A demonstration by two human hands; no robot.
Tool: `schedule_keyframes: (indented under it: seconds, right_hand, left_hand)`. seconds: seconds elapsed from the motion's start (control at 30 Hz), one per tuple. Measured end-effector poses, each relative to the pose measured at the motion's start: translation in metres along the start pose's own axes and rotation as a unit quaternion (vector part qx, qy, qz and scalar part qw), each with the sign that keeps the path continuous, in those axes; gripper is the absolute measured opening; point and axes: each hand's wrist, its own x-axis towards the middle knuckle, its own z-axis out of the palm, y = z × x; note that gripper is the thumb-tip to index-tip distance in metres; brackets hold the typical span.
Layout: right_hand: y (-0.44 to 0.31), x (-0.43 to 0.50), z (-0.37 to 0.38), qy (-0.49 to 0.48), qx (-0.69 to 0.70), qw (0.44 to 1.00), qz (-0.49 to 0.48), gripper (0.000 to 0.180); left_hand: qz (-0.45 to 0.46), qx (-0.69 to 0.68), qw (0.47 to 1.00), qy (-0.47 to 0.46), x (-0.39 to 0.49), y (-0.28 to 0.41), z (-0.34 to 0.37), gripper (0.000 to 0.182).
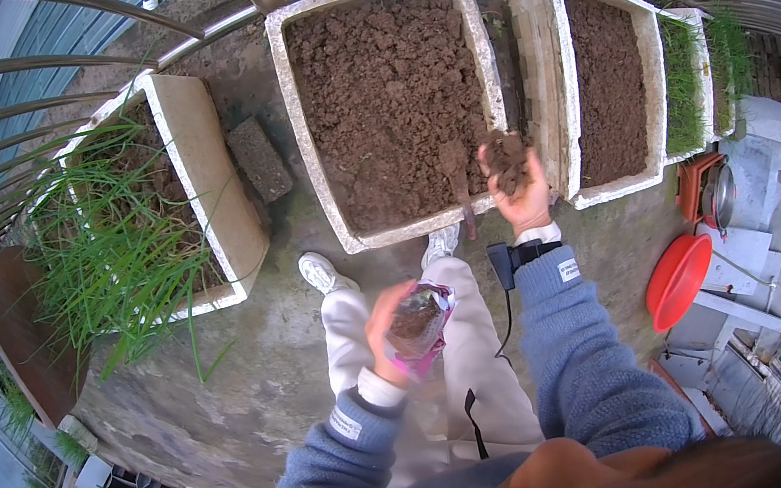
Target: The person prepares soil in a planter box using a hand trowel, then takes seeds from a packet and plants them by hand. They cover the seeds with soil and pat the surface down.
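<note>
My left hand (385,336) holds an opened plastic packet (421,323) upright before my legs; brown, grainy material shows in its mouth. Palm up, my right hand (520,187) cradles a clump of dark soil (507,160) at the near right corner of a white foam box (310,150). Loose brown soil (387,93) fills that box. A small trowel (462,188), caked with soil, leans over the box's near rim just left of my right hand, its handle pointing towards me.
Long green shoots (124,238) spill from a foam box (206,173) at the left, beside a grey brick (260,159). Further soil-filled boxes (573,88) stand at the right. A red basin (680,282) lies lower right. Metal railings (49,62) curve behind the boxes.
</note>
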Motion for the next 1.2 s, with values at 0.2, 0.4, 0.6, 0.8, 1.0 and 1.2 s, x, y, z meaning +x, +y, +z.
schedule_keyframes:
  seconds: [0.2,0.4,0.6,0.8,1.0,1.2]
  right_hand:
    - [0.010,-0.009,-0.011,-0.008,-0.171,0.985,-0.036,0.036]
    - [-0.009,-0.006,-0.009,0.064,-0.228,0.971,-0.035,0.027]
    - [-0.014,0.004,0.009,0.189,-0.224,0.956,-0.023,0.030]
    - [-0.017,0.043,0.046,0.108,-0.302,0.944,-0.079,0.033]
    - [-0.034,0.110,0.109,0.075,-0.463,0.881,-0.067,0.039]
    - [-0.050,0.171,0.135,0.073,-0.602,0.774,-0.181,0.039]
  left_hand:
    - [0.020,0.016,0.999,-0.031,0.002,-0.001,-0.007,0.047]
    - [0.022,0.024,0.997,-0.064,0.005,-0.003,-0.012,0.040]
    - [0.007,-0.001,1.000,-0.011,0.007,-0.006,-0.007,0.059]
    - [0.017,0.000,1.000,-0.013,0.009,-0.012,-0.009,0.059]
    - [0.021,0.014,1.000,-0.015,0.012,-0.018,-0.012,0.059]
    - [0.063,-0.008,0.998,-0.006,0.015,-0.018,-0.011,0.062]
